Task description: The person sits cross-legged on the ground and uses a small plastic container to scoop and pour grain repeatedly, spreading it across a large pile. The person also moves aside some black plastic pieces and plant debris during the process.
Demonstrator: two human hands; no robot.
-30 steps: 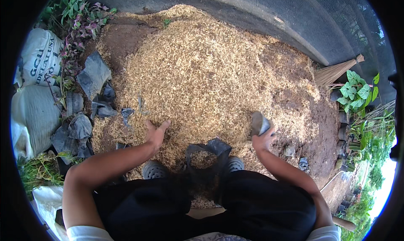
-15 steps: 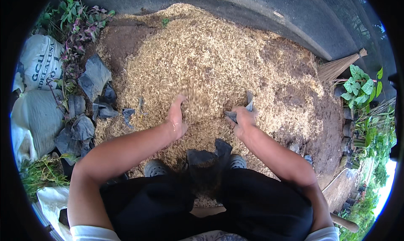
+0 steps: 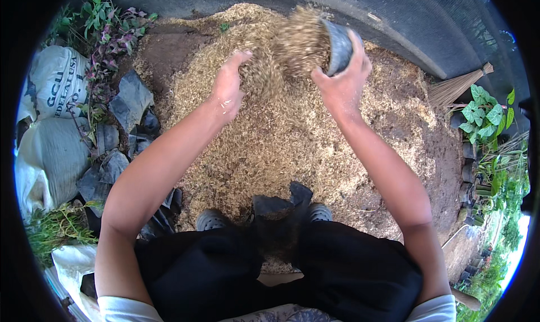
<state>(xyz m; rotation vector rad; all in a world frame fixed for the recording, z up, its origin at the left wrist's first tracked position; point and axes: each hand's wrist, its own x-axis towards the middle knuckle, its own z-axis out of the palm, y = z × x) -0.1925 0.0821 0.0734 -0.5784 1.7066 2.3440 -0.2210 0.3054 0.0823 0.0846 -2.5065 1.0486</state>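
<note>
A heap of pale, straw-coloured husks [image 3: 253, 147] covers the ground in front of me. My right hand [image 3: 346, 80] grips a dark grey, cup-shaped pot [image 3: 339, 46] by its side, at the far part of the heap. The pot lies tipped with its mouth to the left, and a blurred mass of loose husks [image 3: 301, 43] is in the air at that mouth. My left hand [image 3: 228, 83] is over the heap to the left, fingers stretched out and holding nothing I can see. Between my legs stands a black plastic bag [image 3: 275, 215], its rim folded open.
White sacks [image 3: 56, 83] and crumpled black plastic bags [image 3: 132, 99] lie on the left, beside purple-leaved plants [image 3: 107, 37]. Dark netting [image 3: 394, 29] curves behind the heap. A stick broom [image 3: 458, 85] and a leafy plant [image 3: 481, 116] are at the right.
Both hands have moved forward, away from me. My right hand has raised the dark pot from low in the husks, and husks now fly from its mouth.
</note>
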